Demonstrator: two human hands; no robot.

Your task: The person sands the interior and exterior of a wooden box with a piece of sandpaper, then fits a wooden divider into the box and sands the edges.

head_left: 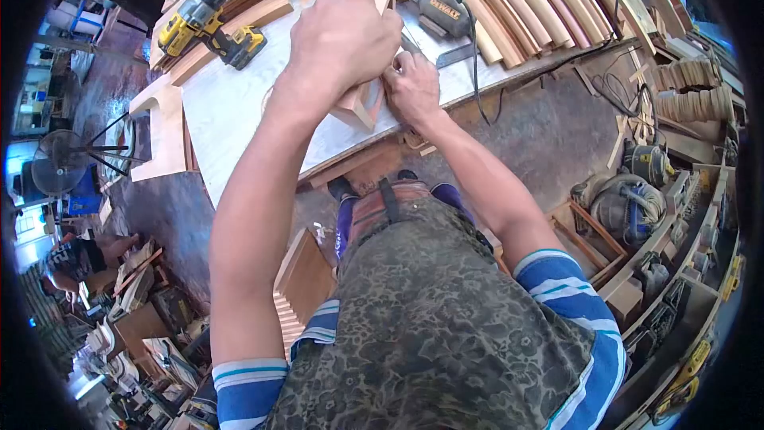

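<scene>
Wood block (356,109), pale with straight edges, is on the flat white tabletop (219,123), near its front edge. The left hand (341,36) is curled over the block, with one finger stretched along it. The right hand (414,89) is bent in close beside the block; I cannot tell if it pinches anything, because its fingertips are hidden. A flat, dark strip (455,56) lies near it. Long, bendy-shaped wood strips (521,0) lie side by side past a yellow and black power tool (442,9). A yellow and black drill (208,14) lies to the left.
</scene>
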